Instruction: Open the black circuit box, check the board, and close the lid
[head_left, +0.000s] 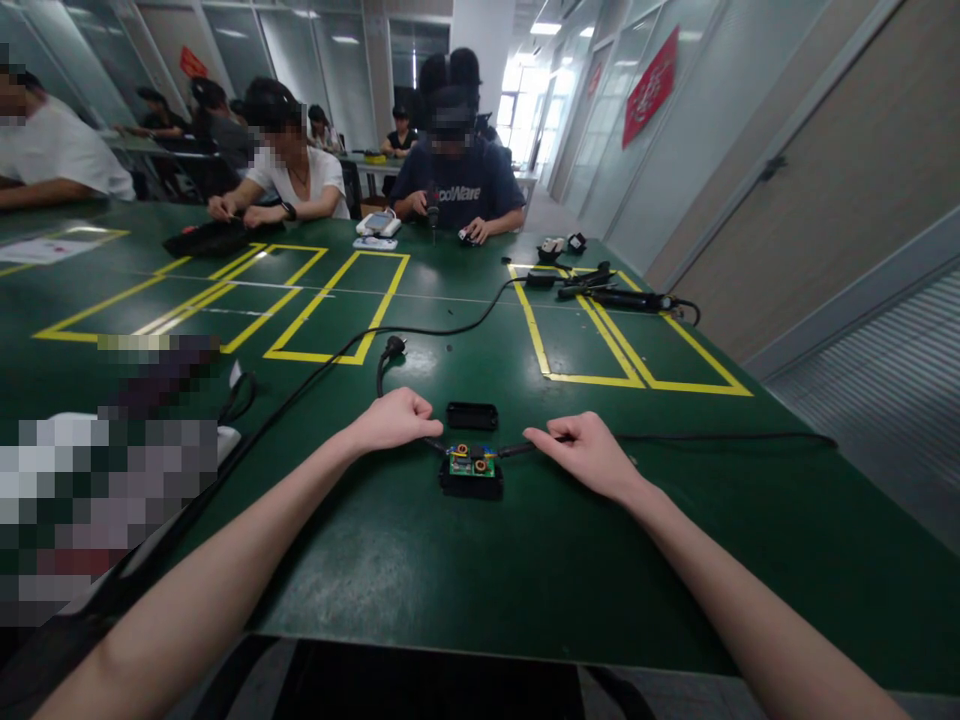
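Note:
A small green circuit board point(472, 463) with copper-wound rings is held between my hands by the black cables at its two ends. Below it lies an open black plastic case half point(471, 486); whether the board touches it I cannot tell. Just behind sits the other black case half point(472, 415). My left hand point(401, 417) is closed on the left cable, whose plug point(394, 347) rests on the table beyond the hand. My right hand point(589, 452) pinches the right cable point(517, 452), which runs on across the table to the right.
The green table point(375, 570) bears yellow tape outlines point(315, 357). A black tool with a cord point(626, 299) lies at the far right. Across the table a person point(457, 180) holds a screwdriver-like tool, and another person point(292, 170) works at a black tray point(206, 240).

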